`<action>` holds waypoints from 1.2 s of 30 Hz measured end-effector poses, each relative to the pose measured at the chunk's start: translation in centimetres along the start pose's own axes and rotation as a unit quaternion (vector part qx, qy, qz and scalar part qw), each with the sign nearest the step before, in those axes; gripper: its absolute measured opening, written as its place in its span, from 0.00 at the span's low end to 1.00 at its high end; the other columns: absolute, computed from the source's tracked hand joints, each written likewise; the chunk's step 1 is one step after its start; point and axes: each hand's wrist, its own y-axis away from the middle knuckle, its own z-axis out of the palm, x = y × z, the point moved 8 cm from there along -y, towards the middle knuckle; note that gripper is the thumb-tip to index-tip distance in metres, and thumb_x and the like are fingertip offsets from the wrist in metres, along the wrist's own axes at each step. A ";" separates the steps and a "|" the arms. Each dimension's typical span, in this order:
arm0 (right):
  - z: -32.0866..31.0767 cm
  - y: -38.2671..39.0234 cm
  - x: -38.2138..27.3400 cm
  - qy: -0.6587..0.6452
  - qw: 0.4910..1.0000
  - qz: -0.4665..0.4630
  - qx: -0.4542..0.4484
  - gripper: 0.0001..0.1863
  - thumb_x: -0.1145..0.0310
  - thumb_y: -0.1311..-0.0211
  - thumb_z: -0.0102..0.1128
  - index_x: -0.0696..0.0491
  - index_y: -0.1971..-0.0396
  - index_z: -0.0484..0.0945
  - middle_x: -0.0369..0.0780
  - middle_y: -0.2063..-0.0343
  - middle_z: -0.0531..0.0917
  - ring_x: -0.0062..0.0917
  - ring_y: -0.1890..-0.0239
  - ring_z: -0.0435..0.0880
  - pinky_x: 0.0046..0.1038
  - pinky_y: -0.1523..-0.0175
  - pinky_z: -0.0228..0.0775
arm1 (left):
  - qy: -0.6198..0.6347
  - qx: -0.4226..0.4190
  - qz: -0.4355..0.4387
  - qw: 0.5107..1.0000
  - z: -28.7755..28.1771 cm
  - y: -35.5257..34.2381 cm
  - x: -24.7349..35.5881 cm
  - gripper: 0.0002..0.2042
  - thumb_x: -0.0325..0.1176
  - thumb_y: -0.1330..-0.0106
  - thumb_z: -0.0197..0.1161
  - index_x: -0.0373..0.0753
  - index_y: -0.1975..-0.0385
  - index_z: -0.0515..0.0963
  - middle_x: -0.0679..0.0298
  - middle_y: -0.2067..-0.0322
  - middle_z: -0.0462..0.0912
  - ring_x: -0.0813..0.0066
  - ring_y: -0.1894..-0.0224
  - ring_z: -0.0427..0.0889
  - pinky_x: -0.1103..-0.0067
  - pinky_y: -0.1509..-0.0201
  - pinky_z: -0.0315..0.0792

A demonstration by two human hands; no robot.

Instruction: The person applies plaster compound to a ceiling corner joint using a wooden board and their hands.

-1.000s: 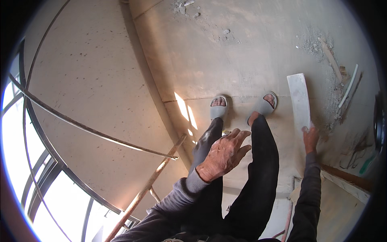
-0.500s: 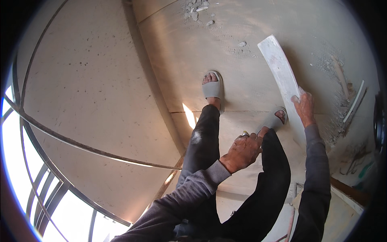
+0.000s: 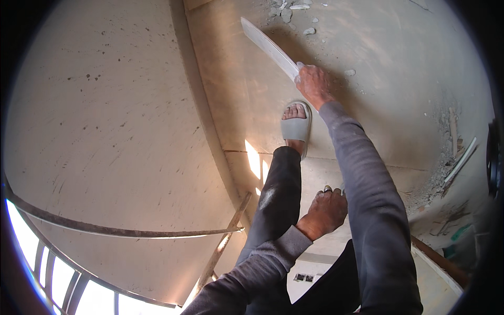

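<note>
A long, flat, whitish board [image 3: 270, 48] is in my right hand [image 3: 314, 84], which grips it along its edge. The board's far end points up and left over the floor, seen nearly edge-on, while its near part is hidden behind my hand and forearm. My left hand [image 3: 324, 214] is closed in front of my legs, with a ring [image 3: 327, 189] on one finger. Its fingers curl away from view, so anything inside them cannot be made out. The left hand is apart from the visible part of the board.
My sandalled foot [image 3: 296, 126] stands on the dusty floor below the board. Broken rubble [image 3: 286, 14] lies at the far side, and debris with a white strip [image 3: 462, 160] at the right. A spotted pale wall [image 3: 115, 121] rises on the left, with a metal bar [image 3: 131, 231] crossing it.
My right hand has swung the board up and to the left, turning it more edge-on. The left hand has shifted slightly right and down, still closed. The view has moved too.
</note>
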 end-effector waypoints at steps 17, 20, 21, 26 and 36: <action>-5.1 3.1 18.5 0.075 0.947 0.285 0.130 0.17 0.55 0.50 0.68 0.54 0.68 0.84 0.50 0.68 0.86 0.46 0.62 0.86 0.44 0.55 0.78 | 0.016 -0.028 0.032 0.999 -3.7 -0.3 0.7 0.15 0.38 0.34 0.60 0.33 0.56 0.74 0.49 0.62 0.78 0.48 0.55 0.79 0.61 0.50 0.74; -8.0 8.5 25.6 0.093 0.921 0.329 0.186 0.21 0.53 0.51 0.68 0.55 0.65 0.84 0.50 0.67 0.86 0.46 0.62 0.86 0.43 0.54 0.79 | 0.002 -0.035 0.040 0.999 -3.0 -0.7 1.3 0.15 0.38 0.34 0.60 0.33 0.56 0.74 0.49 0.62 0.78 0.47 0.55 0.80 0.61 0.51 0.75; -9.0 10.0 27.3 0.104 0.911 0.355 0.182 0.22 0.52 0.52 0.68 0.56 0.65 0.84 0.50 0.67 0.86 0.46 0.62 0.86 0.43 0.54 0.79 | -0.005 -0.038 0.037 0.999 -3.1 -0.6 1.4 0.15 0.38 0.34 0.60 0.33 0.56 0.74 0.49 0.62 0.78 0.47 0.56 0.80 0.61 0.51 0.75; -15.1 17.9 38.9 0.230 0.866 0.408 0.175 0.22 0.50 0.49 0.66 0.57 0.66 0.84 0.50 0.66 0.85 0.47 0.61 0.85 0.44 0.55 0.78 | -0.021 -0.056 0.043 0.997 -2.3 -1.0 1.7 0.14 0.39 0.33 0.59 0.34 0.57 0.74 0.49 0.62 0.78 0.47 0.56 0.80 0.60 0.51 0.75; -20.3 21.1 37.8 0.259 0.909 0.308 0.108 0.22 0.52 0.44 0.65 0.57 0.61 0.84 0.52 0.69 0.84 0.46 0.62 0.85 0.44 0.58 0.76 | -0.019 -0.064 0.039 0.997 -2.7 -1.7 2.3 0.15 0.40 0.33 0.58 0.34 0.56 0.74 0.49 0.60 0.78 0.46 0.53 0.78 0.59 0.49 0.74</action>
